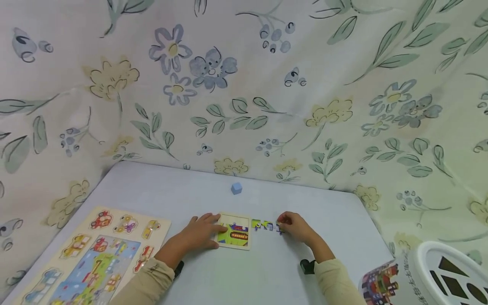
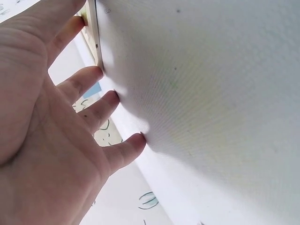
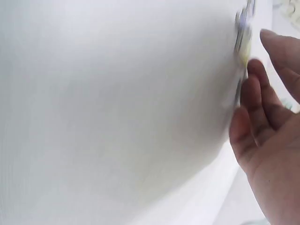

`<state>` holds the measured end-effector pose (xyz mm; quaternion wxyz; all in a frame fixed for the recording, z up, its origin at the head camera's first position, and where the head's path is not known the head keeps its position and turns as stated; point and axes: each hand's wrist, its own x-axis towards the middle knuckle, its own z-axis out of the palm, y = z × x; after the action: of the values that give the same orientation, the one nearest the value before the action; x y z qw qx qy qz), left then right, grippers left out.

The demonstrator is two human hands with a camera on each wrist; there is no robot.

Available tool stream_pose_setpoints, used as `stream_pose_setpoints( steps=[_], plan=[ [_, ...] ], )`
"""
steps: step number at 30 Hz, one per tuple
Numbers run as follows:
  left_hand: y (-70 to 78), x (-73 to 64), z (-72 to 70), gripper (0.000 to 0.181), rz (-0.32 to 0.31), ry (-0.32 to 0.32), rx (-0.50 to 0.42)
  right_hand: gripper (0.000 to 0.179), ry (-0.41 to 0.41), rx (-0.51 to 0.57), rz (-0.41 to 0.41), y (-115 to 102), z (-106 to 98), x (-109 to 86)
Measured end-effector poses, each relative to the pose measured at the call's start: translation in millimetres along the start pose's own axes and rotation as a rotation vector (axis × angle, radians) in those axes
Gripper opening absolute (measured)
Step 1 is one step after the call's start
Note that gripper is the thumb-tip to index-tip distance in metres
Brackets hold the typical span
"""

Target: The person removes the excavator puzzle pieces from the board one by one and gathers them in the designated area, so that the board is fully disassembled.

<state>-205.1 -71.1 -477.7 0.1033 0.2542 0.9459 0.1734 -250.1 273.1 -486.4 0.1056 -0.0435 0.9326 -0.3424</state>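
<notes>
My left hand (image 1: 203, 232) rests on the left side of a small wooden puzzle board (image 1: 239, 247), fingers spread. Part of a purple and orange vehicle picture on green fills its frame; the upper strip is bare wood. In the left wrist view, fingertips (image 2: 111, 96) touch the white table beside the board's edge (image 2: 97, 44). Right of the board, loose jigsaw pieces (image 1: 263, 225) lie in a short row. My right hand (image 1: 295, 227) holds the row's rightmost puzzle piece (image 1: 279, 229) with bent fingers, which partly cover it. In the right wrist view the pieces look blurred.
A large wooden vehicle puzzle (image 1: 162, 224) lies at the left of the white table (image 1: 267, 275). Behind the small board sits a blue cube (image 1: 236, 188). A white-lidded tub (image 1: 385, 281) stands at the front right. Flowered cloth (image 1: 244, 84) hangs behind the table.
</notes>
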Motion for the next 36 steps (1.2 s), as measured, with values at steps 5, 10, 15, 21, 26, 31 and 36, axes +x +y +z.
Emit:
stream_pose_setpoints(
  steps=[5,10,15,21,26,31,36],
  plan=[
    [-2.2,0.3,0.5,0.052,0.007,-0.011,0.004,0.013,0.048,-0.110,-0.087,-41,17,-1.4],
    [-1.1,1.4,1.7,0.052,0.002,-0.014,0.015,0.019,-0.067,-0.239,-0.299,-87,47,3.1],
    [0.3,0.3,1.2,0.052,0.015,-0.024,0.007,0.029,-0.168,-0.394,-0.451,-108,72,7.8],
    [-2.1,1.4,1.5,0.041,0.041,-0.001,0.002,0.025,-0.158,-0.418,-0.455,-111,78,10.8],
    [-1.1,4.3,1.1,0.032,0.023,0.000,-0.012,0.024,-0.175,-0.360,-0.426,-112,76,11.6],
    [1.0,4.8,-0.3,0.030,0.017,-0.013,-0.025,0.022,-0.146,-0.332,-0.392,-115,77,9.9],
    [2.1,4.1,0.5,0.029,0.005,-0.016,-0.041,0.020,-0.111,-0.336,-0.410,-117,82,6.1]
  ],
)
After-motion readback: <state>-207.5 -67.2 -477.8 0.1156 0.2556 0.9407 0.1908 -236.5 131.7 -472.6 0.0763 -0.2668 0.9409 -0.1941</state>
